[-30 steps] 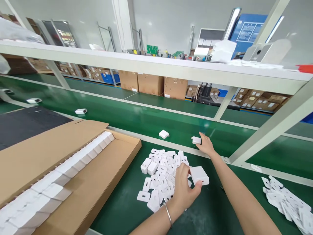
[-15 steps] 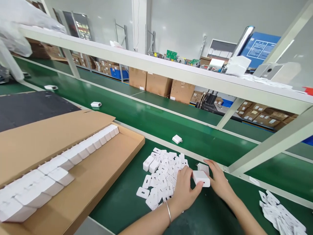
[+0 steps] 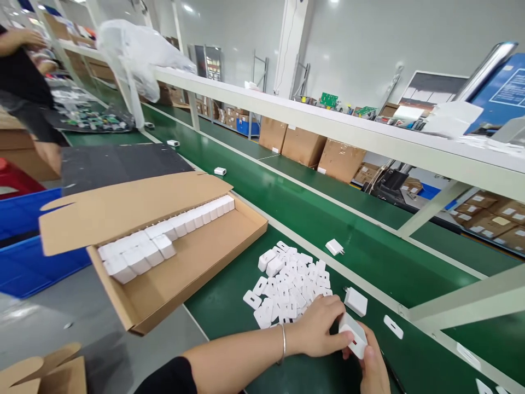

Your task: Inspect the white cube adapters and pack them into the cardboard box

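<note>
My left hand [image 3: 324,327], with a silver bangle at the wrist, grips the left side of a white charger block [image 3: 353,335]. On the block's other side, my right hand [image 3: 372,358] has its fingers wrapped round it. A red spot shows in the slot of the block's face. Just beyond my hands, another white charger [image 3: 356,301] lies on the green table. Left of them is a pile of white slotted plates [image 3: 287,287], with two white blocks [image 3: 270,261] at its upper left edge.
An open cardboard box [image 3: 197,273] with rows of white blocks stands at the left. White chargers lie on the green conveyor [image 3: 287,202]. A white shelf beam [image 3: 328,125] crosses above. A person [image 3: 24,93] stands at the far left. Blue bins [image 3: 45,268] are below.
The view has swung left, bringing the person and the bins into sight. My right hand has moved from the charger near the table's edge to the block in my left hand, which is now tilted.
</note>
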Tool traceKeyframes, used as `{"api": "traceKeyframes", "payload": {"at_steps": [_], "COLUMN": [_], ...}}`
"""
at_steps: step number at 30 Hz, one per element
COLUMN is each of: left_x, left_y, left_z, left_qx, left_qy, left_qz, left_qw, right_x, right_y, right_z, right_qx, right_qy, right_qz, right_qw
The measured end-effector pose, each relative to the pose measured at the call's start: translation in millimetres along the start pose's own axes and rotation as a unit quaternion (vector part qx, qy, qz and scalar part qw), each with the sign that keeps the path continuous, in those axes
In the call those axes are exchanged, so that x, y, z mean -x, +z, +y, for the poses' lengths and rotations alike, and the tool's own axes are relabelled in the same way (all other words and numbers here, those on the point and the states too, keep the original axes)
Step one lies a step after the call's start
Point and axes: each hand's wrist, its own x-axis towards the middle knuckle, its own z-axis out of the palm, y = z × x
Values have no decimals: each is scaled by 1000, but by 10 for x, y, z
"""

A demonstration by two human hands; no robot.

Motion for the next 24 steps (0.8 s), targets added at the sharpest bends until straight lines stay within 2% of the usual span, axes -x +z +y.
{"api": "traceKeyframes", "payload": {"at_steps": [4,9,13,20,24], "left_x": [22,5,-6,3,52], "left_y": [-36,-47,-35,-23,-40], "left_z": [25,85,99,98,153], "left_qx": [-2,78,103,95,92], "left_qy": [14,2,-13,-21,-13], "left_qz": [-23,-16,-3,27,26], "left_qw": [1000,997,995,995,995], "right_x": [36,45,50,25,61], "right_y": [-49,-81,-35,59,101], "right_z": [-42,-82,-73,-106,-249], "right_qx": [42,72,58,7,12], "right_qy": [-40,-82,-88,-39,-77], "right_qz": [8,9,21,15,31], "right_qw": [998,994,994,999,997]}}
